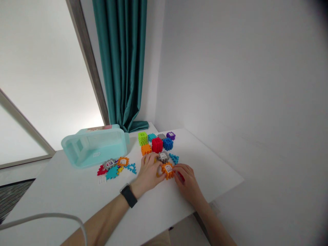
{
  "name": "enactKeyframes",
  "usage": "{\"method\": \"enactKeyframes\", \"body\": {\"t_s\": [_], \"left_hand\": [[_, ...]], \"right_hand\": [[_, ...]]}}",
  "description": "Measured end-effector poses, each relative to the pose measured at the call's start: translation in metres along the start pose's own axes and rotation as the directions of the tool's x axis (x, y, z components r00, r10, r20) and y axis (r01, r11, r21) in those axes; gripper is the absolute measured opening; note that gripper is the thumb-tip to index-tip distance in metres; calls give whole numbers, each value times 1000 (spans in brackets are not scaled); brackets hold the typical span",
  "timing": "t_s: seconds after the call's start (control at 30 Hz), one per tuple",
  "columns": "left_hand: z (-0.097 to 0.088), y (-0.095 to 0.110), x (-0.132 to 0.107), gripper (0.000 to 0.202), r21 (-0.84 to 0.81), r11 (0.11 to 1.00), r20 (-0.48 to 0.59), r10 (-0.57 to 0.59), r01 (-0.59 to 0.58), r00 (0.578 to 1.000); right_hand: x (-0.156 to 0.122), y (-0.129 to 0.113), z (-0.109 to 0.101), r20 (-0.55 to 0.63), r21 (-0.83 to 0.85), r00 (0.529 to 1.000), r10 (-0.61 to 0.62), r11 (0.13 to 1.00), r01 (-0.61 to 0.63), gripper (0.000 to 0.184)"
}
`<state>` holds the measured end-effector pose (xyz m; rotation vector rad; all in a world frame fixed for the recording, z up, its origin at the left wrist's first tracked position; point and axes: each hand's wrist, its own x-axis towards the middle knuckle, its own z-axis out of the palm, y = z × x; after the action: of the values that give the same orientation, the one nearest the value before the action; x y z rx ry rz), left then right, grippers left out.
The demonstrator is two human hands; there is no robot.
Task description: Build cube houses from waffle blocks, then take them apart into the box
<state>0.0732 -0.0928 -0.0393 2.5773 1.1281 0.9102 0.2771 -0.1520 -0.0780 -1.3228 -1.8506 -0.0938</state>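
Observation:
An orange toothed building block (pixel 168 169) with a white window insert is pinched between my two hands over the table. My left hand (pixel 150 172), a dark watch on its wrist, has its thumb at the block's left side, with its other fingers curled over a yellow piece that is mostly hidden. My right hand (pixel 187 181) closes on the block's right edge with its fingertips. Under its fingers a red piece (pixel 180 177) partly shows; whether it is held, I cannot tell. Just beyond lie a grey window block (pixel 163 157) and a blue triangular piece (pixel 174 158).
Farther back stand a red cube (pixel 157 145), a blue cube (pixel 168 144), a lime green cube (pixel 142 138), an orange block (pixel 146 149) and a purple block (pixel 171 136). At left, a mint bin (pixel 124 147) lies on its side behind loose flat pieces (pixel 112 173). A wall borders the table's right.

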Motion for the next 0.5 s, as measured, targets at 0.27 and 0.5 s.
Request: {"method": "enactKeyframes", "body": {"t_s": [0.27, 0.5], "left_hand": [[-2, 0, 1, 35, -2, 1000, -12, -3, 3, 1000], [-14, -3, 1, 34, 25, 1000, -4, -17, 17, 1000]], "right_hand": [[-1, 1, -1, -20, -5, 1000, 6, 1000, -6, 18], [-2, 3, -1, -64, 8, 998, 28, 1000, -28, 19]]}}
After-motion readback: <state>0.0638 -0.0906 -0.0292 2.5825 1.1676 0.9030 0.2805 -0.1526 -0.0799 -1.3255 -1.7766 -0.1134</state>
